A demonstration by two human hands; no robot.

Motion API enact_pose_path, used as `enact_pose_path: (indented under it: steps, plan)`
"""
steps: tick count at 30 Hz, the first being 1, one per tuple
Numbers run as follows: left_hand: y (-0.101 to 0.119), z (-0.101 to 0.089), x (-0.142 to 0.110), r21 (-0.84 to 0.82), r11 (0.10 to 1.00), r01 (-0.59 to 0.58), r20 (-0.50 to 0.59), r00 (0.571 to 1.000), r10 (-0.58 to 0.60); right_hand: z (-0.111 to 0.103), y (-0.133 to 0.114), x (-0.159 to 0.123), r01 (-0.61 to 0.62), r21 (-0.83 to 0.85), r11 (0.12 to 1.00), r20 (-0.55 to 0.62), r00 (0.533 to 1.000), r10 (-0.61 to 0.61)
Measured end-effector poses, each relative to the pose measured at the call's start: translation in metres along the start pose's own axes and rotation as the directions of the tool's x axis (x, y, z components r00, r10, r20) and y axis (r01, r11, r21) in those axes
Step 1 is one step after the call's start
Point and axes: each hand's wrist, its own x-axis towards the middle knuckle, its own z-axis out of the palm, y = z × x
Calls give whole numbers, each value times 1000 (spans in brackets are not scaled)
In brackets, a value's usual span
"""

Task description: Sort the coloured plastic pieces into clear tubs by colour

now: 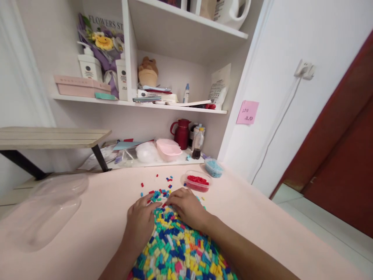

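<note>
A heap of small building bricks (175,249) in many colours spreads over the pink tabletop in front of me. My left hand (141,217) rests at the heap's far left edge, thumb stretched apart from the fingers, with no brick visible in it. Across from it, my right hand (188,207) reaches over the heap from the right, its fingers bent downward and close together. A small red brick (164,205) shows right at its fingertips; the right thumb is hidden. Beyond the hands stands a clear tub (197,189) holding red bricks.
A second tub (214,169) with light blue pieces stands behind the red one. Several loose bricks lie beyond the heap. Clear plastic containers (55,217) sit at left, near a small wooden stand (52,136). A pink bowl (169,148), red jug (182,134) and bottles line the back.
</note>
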Motion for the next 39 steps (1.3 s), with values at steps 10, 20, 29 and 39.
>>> enact_pose_path:
  steps: [10,20,29,39]
  plan:
    - [-7,-3,8,-145,986,80,-72,993,-91,-2,12,-1,-146,-55,988,-29,989,144]
    - [-3,-6,7,-151,987,63,-77,994,-76,2,8,5,-183,-69,981,-19,983,182]
    - [-1,-9,7,-166,980,114,-64,990,-126,7,17,5,-333,382,862,-65,921,385]
    - [-8,-4,8,-296,950,95,-125,983,-137,-30,20,11,-248,445,861,-297,866,403]
